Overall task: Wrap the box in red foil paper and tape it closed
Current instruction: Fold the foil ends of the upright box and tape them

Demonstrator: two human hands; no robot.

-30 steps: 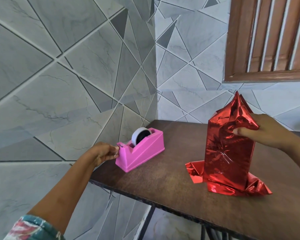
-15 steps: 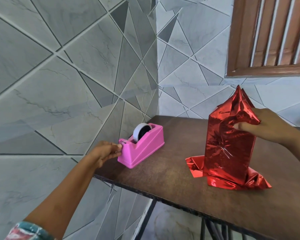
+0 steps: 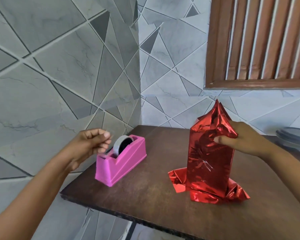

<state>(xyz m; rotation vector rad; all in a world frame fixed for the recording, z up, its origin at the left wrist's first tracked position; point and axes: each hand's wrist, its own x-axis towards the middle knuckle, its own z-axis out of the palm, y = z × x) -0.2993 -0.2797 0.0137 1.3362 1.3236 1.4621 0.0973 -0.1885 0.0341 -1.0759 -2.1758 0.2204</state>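
Step in hand, as I judge it: taping the top end. The box (image 3: 210, 163) stands upright on the tabletop (image 3: 154, 196), sheathed in red foil paper (image 3: 218, 116). Your right hand (image 3: 239, 141) has its grip clamped on the gathered top flap. Your left hand (image 3: 92, 144) hovers above the pink tape dispenser (image 3: 123, 165), fingers curled to thumb. I cannot tell whether it pinches a strip. The next move calls for tape across the held fold. The box surface is hidden, and 1 grey dish (image 3: 294, 137) is cut off at right.
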